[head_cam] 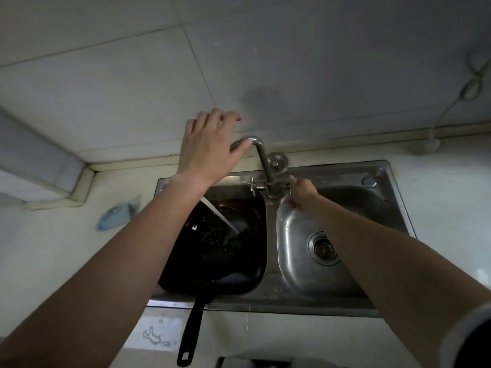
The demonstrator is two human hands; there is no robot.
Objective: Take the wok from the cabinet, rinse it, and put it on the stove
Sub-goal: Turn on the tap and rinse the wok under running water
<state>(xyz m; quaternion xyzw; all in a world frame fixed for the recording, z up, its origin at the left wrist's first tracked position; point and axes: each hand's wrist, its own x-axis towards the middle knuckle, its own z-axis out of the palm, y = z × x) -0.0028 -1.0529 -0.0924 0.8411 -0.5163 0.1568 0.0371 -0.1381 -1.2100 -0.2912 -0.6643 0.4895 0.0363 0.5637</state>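
Two hands | left (210,147) loose over spout (261,155) | right (303,188) grip hidden at tap

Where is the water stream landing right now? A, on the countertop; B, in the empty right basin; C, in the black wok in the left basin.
C: the white stream from the curved metal faucet falls into the black long-handled wok sitting in the steel sink.

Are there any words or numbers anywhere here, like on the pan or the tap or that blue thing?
No readable text anywhere.
wok: no words or marks visible.
faucet: no brand visible.
blue thing on the counter: too blurred to tell if it has writing.
sink: plain metal, nothing written.
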